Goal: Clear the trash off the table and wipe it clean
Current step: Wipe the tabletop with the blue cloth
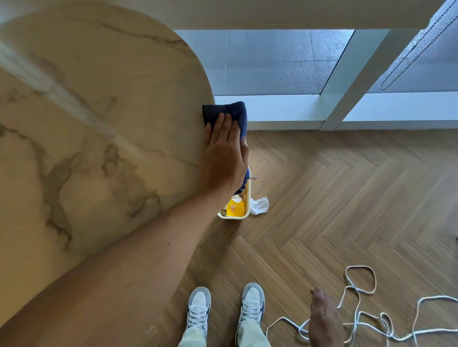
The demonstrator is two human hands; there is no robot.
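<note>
fingers [226, 125] of the left hand [223, 157] are laid out straight and flat on a dark blue cloth [233, 112], pressing it down right at the curved edge of the marble bench [93, 113], with part of the cloth hanging over the side. so not really gripping it, more a flat palm push. right hand [323, 324] hangs low by the leg, fingers relaxed, holding nothing. on the floor just below the bench edge, partly hidden behind the left wrist, there's a small cream bin [233, 217] with trash in it, including a yellow packet [235, 209] with some little orange mark on it, way too small to read. a crumpled white tissue [259, 205] lies on the wood floor [354, 193] touching the outside of the bin, looks like it missed. progress-wise i'd say the bench part that shows has no trash left on it, so clearing looks done and wiping is underway at the rim. left to do: probably finish the wipe and pick up that tissue. white cord [361, 313] tangled on the floor near the sneakers [251, 304], not part of it.
</note>
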